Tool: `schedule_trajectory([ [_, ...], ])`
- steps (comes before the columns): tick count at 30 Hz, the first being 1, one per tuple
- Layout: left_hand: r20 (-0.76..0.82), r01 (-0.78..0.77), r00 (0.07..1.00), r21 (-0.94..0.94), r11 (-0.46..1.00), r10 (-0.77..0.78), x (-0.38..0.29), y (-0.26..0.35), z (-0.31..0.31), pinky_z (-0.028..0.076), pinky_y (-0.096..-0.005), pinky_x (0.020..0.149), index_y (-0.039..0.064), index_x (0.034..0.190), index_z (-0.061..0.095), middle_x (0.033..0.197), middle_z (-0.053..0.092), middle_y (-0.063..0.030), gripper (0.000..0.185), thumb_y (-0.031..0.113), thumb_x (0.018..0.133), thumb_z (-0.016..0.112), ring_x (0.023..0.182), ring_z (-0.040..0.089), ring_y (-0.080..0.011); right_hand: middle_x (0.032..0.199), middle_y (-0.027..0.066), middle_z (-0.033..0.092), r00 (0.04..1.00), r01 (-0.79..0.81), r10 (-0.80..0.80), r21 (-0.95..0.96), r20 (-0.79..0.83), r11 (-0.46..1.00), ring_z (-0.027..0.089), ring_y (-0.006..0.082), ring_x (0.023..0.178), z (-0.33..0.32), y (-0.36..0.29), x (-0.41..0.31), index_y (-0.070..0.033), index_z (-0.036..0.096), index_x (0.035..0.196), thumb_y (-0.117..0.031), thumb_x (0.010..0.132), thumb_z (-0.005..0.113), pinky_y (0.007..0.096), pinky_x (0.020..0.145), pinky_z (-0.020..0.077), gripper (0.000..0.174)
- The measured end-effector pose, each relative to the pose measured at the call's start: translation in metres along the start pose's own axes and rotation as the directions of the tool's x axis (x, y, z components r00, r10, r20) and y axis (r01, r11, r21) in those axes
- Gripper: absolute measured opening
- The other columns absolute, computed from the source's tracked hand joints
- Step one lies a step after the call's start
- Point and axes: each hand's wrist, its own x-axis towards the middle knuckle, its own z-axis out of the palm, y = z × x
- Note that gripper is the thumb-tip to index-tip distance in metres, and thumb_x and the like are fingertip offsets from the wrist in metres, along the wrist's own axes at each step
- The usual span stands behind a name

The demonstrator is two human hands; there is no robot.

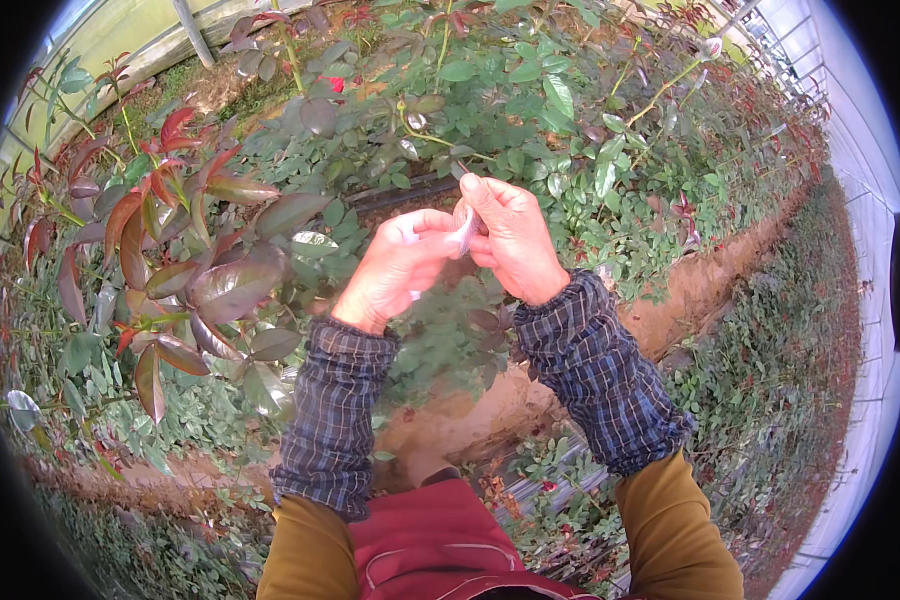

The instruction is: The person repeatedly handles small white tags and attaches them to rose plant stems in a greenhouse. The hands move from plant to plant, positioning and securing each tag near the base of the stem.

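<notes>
Both hands meet at the centre of the view, above rose bushes. My left hand (409, 262) pinches the lower left edge of a small whitish mesh sleeve (465, 225) between thumb and fingers. On its other side, my right hand (514, 232) grips the same mesh, thumb uppermost. What lies inside the mesh is mostly hidden by the fingers. Just beyond the right thumb a dark leaf tip shows. A rose bud covered in similar pale mesh (710, 49) stands on a stem at the upper right.
Large reddish rose leaves (236, 289) rise close at the left. Green rose foliage (570, 165) fills the far side. A bare soil path (690, 289) runs between the plant rows. Greenhouse plastic sheeting (862, 247) borders the right, and a post (193, 34) stands at the upper left.
</notes>
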Motion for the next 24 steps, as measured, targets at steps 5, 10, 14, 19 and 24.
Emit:
schedule_trajectory([
  [5, -0.043, -0.173, 0.984, -0.088, 0.981, 0.170, 0.030, 0.005, -0.020, 0.022, -0.0143, 0.037, 0.008, 0.091, 0.055, 0.077, 0.053, 0.0042, 0.012, 0.019, 0.092, 0.057, 0.048, 0.032, 0.0004, 0.068, 0.0026, 0.055, 0.980, -0.172, 0.156, 0.137, 0.122, 0.976, 0.033, 0.0042, 0.045, -0.010, -0.004, 0.047, -0.005, 0.052, 0.084, -0.034, 0.095, 0.052, 0.0193, 0.037, 0.0240, 0.031],
  [10, -0.122, -0.279, 0.959, -0.232, 0.932, 0.257, 0.058, 0.017, -0.021, 0.024, -0.0156, 0.034, 0.007, 0.099, 0.053, 0.080, 0.055, 0.0034, 0.014, 0.019, 0.093, 0.054, 0.046, 0.033, -0.0017, 0.073, 0.0026, 0.055, 0.958, -0.166, 0.091, 0.267, 0.272, 0.949, 0.038, 0.0062, 0.050, -0.018, -0.004, 0.090, -0.006, 0.050, 0.086, -0.030, 0.094, 0.055, 0.0193, 0.039, 0.0288, 0.026],
  [14, -0.092, -0.318, 0.948, -0.233, 0.919, 0.304, 0.083, 0.026, -0.043, 0.026, -0.0168, 0.033, 0.005, 0.098, 0.053, 0.076, 0.052, 0.0040, 0.017, 0.021, 0.092, 0.053, 0.045, 0.033, -0.0023, 0.068, -0.0014, 0.047, 0.941, -0.157, 0.064, 0.260, 0.333, 0.953, 0.042, 0.0067, 0.055, -0.008, -0.004, 0.113, -0.006, 0.052, 0.085, -0.026, 0.093, 0.057, 0.0197, 0.043, 0.0326, 0.022],
  [19, -0.102, -0.358, 0.930, -0.034, 0.933, 0.353, 0.094, 0.042, -0.048, 0.022, -0.0179, 0.035, 0.008, 0.088, 0.056, 0.062, 0.044, 0.0050, 0.011, 0.018, 0.090, 0.054, 0.043, 0.030, -0.0022, 0.077, -0.0009, 0.057, 0.951, 0.000, -0.001, 0.005, 0.310, 1.000, 0.051, 0.0066, 0.063, -0.013, -0.014, 0.131, -0.005, 0.058, 0.093, -0.019, 0.089, 0.062, 0.0207, 0.048, 0.0401, 0.016],
  [24, -0.149, -0.407, 0.892, 0.150, 0.901, 0.427, 0.093, 0.046, -0.047, 0.023, -0.0165, 0.033, 0.009, 0.086, 0.054, 0.058, 0.043, 0.0056, 0.017, 0.025, 0.091, 0.054, 0.040, 0.031, -0.0010, 0.084, 0.0030, 0.063, 0.941, -0.051, 0.061, -0.040, 0.334, 0.998, 0.056, 0.0068, 0.068, -0.016, -0.020, 0.129, -0.003, 0.060, 0.094, -0.014, 0.087, 0.063, 0.0211, 0.050, 0.0468, 0.013],
])
